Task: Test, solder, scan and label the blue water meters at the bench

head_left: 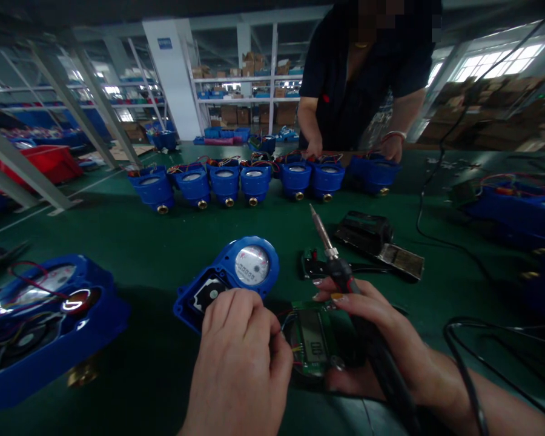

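The blue water meter (227, 269) sits on the table just ahead of my left hand (240, 348), its round white dial (253, 264) facing up and its side compartment open over a black part. Beside it, the green circuit board (305, 358) bears a grey display (311, 330), with thin coloured wires at its left edge. My left fingers are bunched narrow by those wires; their tips are hidden, so I cannot tell what they pinch. My right hand (386, 321) is closed around the soldering iron (345, 272), tip pointing up and away, with fingers and thumb about the board. Across the green table (109, 224) stands a row of blue meters (224, 184); behind, a dark-clothed person (345, 103) touches some, before loaded shelves (273, 79).
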{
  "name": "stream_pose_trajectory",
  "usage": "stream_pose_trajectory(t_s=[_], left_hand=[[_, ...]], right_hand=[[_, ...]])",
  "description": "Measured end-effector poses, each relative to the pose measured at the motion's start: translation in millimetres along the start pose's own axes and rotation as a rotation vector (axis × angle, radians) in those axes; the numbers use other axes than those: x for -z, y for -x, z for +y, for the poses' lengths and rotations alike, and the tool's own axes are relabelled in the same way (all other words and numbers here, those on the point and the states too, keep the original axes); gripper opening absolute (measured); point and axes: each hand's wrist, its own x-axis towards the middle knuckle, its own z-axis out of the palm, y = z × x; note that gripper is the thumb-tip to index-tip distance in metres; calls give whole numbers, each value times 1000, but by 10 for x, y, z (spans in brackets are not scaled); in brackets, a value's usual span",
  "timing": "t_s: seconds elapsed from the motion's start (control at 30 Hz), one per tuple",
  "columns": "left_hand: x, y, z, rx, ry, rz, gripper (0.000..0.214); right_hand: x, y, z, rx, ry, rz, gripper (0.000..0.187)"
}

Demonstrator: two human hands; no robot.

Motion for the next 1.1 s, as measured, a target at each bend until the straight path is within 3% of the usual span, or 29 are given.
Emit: stream_pose_trajectory(t_s=[0.43, 0.57, 0.8, 1.1], left_hand=[[-10, -19, 12, -40, -54, 35, 13], [0, -21, 2, -56, -67, -8, 11], [-1, -31, 39, -39, -52, 25, 12], [5, -25, 19, -57, -96, -18, 11]], right_hand=[[19, -7, 78, -29, -33, -14, 91], [13, -3, 82, -54, -56, 7, 94], [-10, -39, 68, -210, -143, 214, 76], [-34, -17, 108, -219, -171, 226, 66]])
